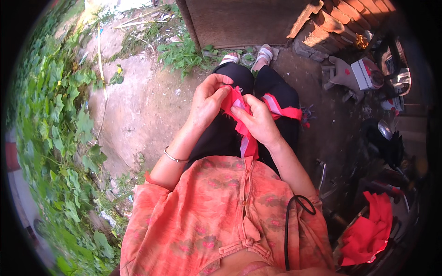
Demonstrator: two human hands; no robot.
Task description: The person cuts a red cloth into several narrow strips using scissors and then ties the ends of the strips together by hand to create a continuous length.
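Over my lap, both hands hold a red cloth strip (248, 129) with frayed edges and a pale backing. My left hand (207, 98) pinches its upper end between thumb and forefinger. The thumb and fingers of my right hand (257, 117) grip the strip lower down, just to the right. A small clear object (240, 89) shows at the cloth's top edge; what it is cannot be made out. One end of cloth hangs toward my shirt. Another red and pale length (281, 109) lies across my dark trousers (221, 138), beyond my right hand.
Leafy vines (65, 138) border the bare ground at left. Past my sandals (264, 55) stands a brown panel (238, 24), with stacked bricks (331, 27) beside it. A small stool (342, 74) carries a white box (362, 74). Red fabric (367, 231) lies at lower right.
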